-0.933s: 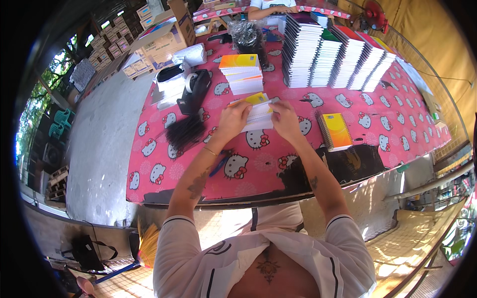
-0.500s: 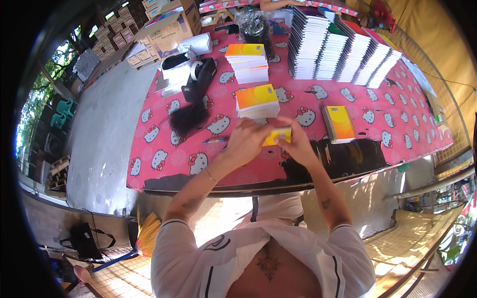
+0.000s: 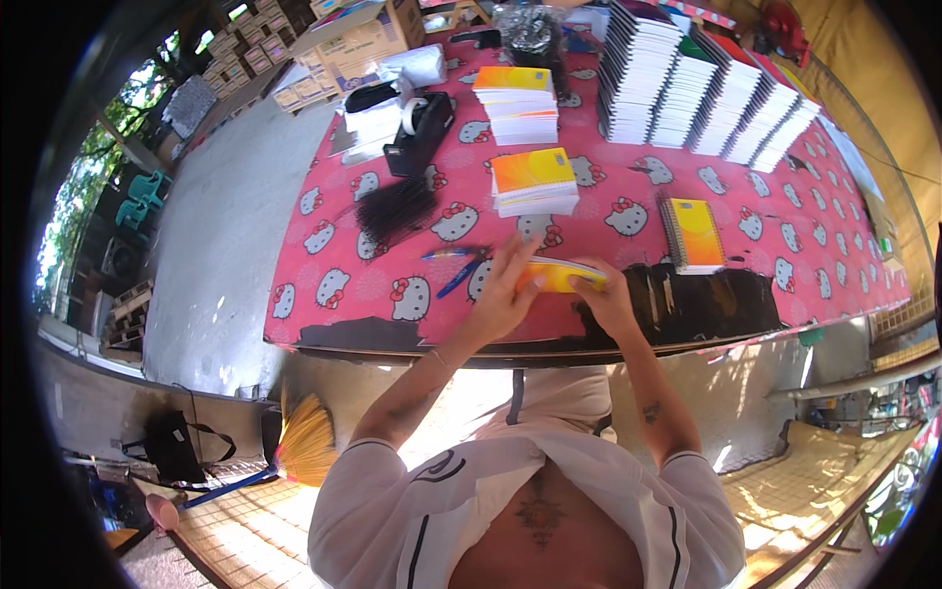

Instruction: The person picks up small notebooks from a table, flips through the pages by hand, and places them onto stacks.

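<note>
Both my hands hold one thin yellow-orange notebook point(image 3: 559, 276) edge-on above the near edge of the pink cat-print table point(image 3: 334, 245). My left hand point(image 3: 505, 294) grips its left end and my right hand point(image 3: 608, 299) its right end. Just beyond lies a stack of the same orange-covered notebooks point(image 3: 533, 182), and farther back a second stack point(image 3: 515, 103). A single spiral-bound orange notebook point(image 3: 692, 234) lies to the right. Blue pens point(image 3: 459, 265) lie left of my left hand.
Tall rows of spiral notebooks point(image 3: 706, 93) stand at the back right. A bundle of black spiral bindings point(image 3: 395, 208), a black tape dispenser point(image 3: 420, 128) and cardboard boxes point(image 3: 363, 34) sit at the back left. A broom point(image 3: 304, 442) and a black bag point(image 3: 182, 447) are on the floor.
My hands lifted a notebook from the near stack and drew it toward me to the table's near edge; the view tilted down slightly.
</note>
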The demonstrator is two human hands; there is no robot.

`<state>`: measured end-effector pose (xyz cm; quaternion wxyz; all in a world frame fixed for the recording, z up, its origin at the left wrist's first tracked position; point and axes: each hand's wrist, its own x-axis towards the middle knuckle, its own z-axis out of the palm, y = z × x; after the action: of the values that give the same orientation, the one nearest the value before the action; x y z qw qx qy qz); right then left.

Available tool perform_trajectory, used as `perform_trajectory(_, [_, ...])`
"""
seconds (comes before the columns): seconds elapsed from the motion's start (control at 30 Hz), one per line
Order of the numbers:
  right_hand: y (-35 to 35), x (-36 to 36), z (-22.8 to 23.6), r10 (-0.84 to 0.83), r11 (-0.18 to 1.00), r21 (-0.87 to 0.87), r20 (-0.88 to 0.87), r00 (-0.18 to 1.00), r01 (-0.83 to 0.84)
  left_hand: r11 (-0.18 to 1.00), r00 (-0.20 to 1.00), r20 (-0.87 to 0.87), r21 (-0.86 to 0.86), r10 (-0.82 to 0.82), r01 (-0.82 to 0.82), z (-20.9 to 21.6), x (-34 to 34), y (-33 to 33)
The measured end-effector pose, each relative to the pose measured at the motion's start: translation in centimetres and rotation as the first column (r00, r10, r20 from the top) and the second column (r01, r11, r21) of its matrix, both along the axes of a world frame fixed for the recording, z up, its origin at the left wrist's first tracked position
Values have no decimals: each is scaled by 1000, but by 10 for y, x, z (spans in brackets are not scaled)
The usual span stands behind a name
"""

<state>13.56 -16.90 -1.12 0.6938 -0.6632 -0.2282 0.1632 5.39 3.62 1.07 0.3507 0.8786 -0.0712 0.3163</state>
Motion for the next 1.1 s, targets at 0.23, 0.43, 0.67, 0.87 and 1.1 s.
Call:
perform_trajectory(0.23, [7,-4,0,9,997,80,5,1000,-10,751,892,1,539,453,-382,0,16,184])
perform_trajectory(0.43, [5,-2,-8,-1,1000,28,32,999,0,790,888,103,420,447,-447,21,16,140])
perform_trajectory(0.67, [5,-5,-3,9,999,39,35,999,-10,999,995,-102,-35,18,-21,29,-20,33])
perform_trajectory(0.87, [5,-5,-4,31,998,58,17,999,-32,997,998,-37,-37,59,-61,18,-14,37])
perform_trajectory(1.1, [-3,-7,-5,73,997,9,120,990,-74,964,945,-192,-69,-265,256,43,-8,52])
